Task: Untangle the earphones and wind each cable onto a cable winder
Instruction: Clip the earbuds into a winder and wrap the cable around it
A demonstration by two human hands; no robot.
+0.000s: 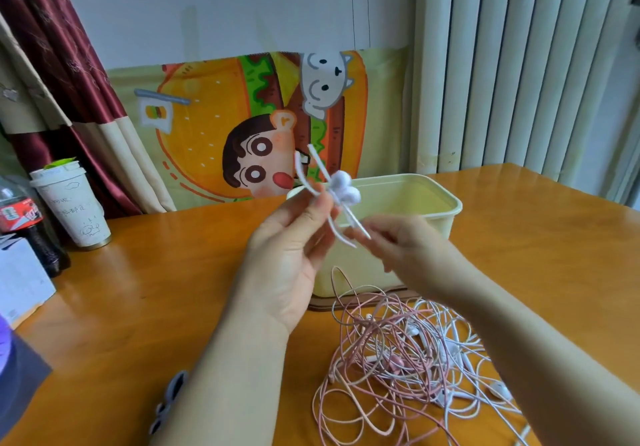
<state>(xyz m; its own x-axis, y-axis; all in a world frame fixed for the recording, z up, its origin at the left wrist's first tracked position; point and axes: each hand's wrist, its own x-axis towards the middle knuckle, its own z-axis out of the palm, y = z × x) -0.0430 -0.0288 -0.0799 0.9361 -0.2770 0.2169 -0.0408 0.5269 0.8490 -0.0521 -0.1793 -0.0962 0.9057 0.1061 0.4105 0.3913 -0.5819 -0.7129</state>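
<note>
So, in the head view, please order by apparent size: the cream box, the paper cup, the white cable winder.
Largest to smallest: cream box, paper cup, white cable winder. The winder is held nearer the camera, yet looks smallest, so the order is safe.

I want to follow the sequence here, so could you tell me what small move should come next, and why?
Probably pull one of the white winders free with the right hand. The left hand pinches the bunch, the blurred right hand is at one tail's tip, and the pink and white cables lie tangled on the table, none wound.
</note>
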